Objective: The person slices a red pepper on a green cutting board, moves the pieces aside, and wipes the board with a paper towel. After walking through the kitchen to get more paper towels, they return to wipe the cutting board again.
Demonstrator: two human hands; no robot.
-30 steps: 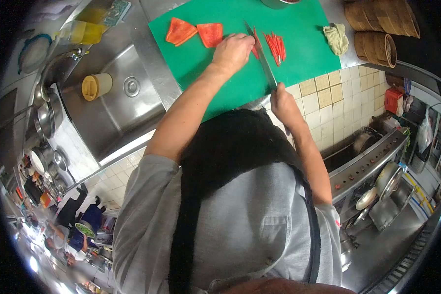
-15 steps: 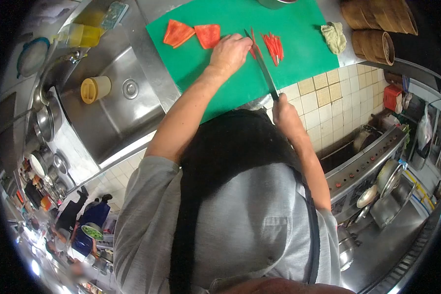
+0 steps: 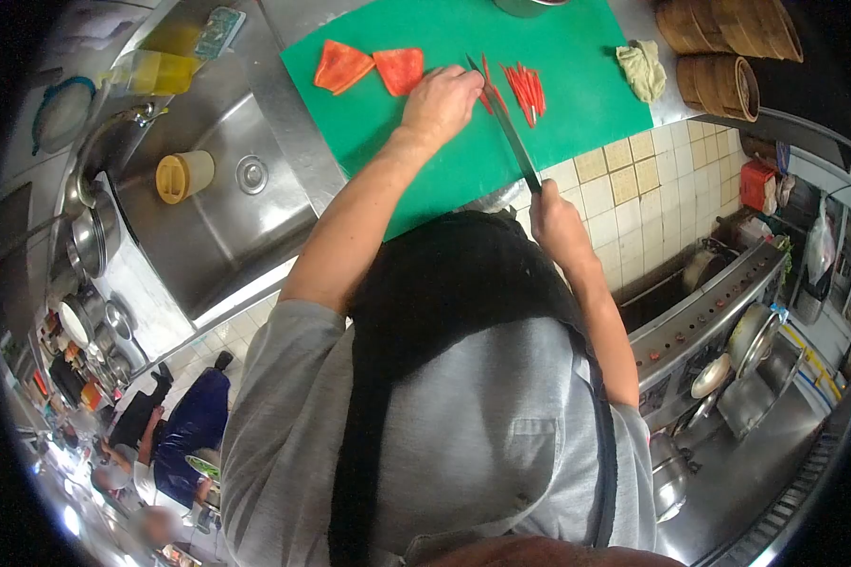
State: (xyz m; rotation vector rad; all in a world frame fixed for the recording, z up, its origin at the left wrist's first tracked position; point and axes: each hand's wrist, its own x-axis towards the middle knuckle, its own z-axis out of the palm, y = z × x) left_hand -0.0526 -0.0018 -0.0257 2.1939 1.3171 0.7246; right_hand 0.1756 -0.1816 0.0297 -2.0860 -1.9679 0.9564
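At the far left, a clear container of yellow liquid point(image 3: 161, 73) lies beside a rectangular stainless steel sink point(image 3: 213, 227). Inside the sink is a cream cylindrical container with a yellow lid point(image 3: 184, 177), tipped on its side. Below, in the background, a person in a dark blue apron point(image 3: 191, 430) is beside a round dish of green food point(image 3: 201, 465)

Right of the sink, a large green cutting board point(image 3: 402, 189) covers part of the metal table point(image 3: 298, 104). Two flat, bright red pieces of food point(image 3: 371, 70) lie near its upper left side, close together. The left hand point(image 3: 437, 106) rests on the board just right of them, palm down, its fingers bent and drawn close together beside the blade; whether they grip anything underneath cannot be told. Thin red slivers point(image 3: 487, 99) show by the fingertips and along the blade

A long knife with a metal blade point(image 3: 511, 137) slants across the board, tip up and to the left, handle toward the wearer. The right hand point(image 3: 560, 225) has its fingers closed around the handle at the board's lower edge. Right of the blade, narrow red strips point(image 3: 525, 93) lie in a loose bundle. Farther right are a crumpled pale green cloth point(image 3: 641, 71) and round brown woven steamers point(image 3: 717, 87)
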